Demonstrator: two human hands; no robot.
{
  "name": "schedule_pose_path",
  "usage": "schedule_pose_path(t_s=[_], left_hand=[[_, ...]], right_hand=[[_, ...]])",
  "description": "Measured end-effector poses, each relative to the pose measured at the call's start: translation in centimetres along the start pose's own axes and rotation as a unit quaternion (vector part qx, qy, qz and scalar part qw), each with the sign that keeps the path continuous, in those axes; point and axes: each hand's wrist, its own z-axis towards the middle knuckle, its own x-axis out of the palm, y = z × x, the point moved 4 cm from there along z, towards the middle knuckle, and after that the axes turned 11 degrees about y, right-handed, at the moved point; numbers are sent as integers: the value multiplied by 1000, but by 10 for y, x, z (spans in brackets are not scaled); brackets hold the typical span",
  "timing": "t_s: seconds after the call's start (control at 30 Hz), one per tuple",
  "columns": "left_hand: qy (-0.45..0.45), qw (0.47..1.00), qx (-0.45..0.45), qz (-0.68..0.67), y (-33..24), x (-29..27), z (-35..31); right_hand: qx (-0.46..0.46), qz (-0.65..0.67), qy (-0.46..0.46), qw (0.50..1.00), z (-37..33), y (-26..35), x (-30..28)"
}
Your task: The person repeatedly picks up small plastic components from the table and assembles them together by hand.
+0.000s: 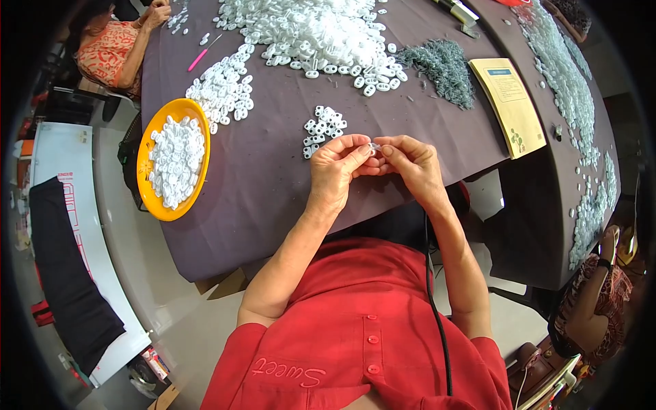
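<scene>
Near the front edge of the table, my left hand (333, 176) and my right hand (418, 168) meet fingertip to fingertip. Both pinch one small whitish plastic piece (373, 147) between thumb and fingers; most of it is hidden, so its exact shape cannot be made out. Just beyond my left hand lies a small cluster of white plastic pieces with dark-looking holes (324, 127). Farther back spreads a big heap of white oval two-holed plastic pieces (321, 34), with a smaller heap of white pieces (222, 89) trailing toward the left.
A yellow oval bowl (143, 154) of white pieces sits at the left edge. A pink-handled hook tool (198, 60), a grey-green heap of tiny parts (444, 72) and a tan booklet (507, 102) lie on the dark tablecloth (273, 184). Other people sit far left and at right.
</scene>
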Motion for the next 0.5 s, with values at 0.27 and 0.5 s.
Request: schedule_pose_path(t_s=[0.27,0.5], left_hand=[[-21,1000,-4,2,1,-3,-3],[-45,999,2,-2,1,-1,-1]], right_hand=[[8,10,-43,999,0,3,3],[-56,76,-107,990,-4,-5,3]])
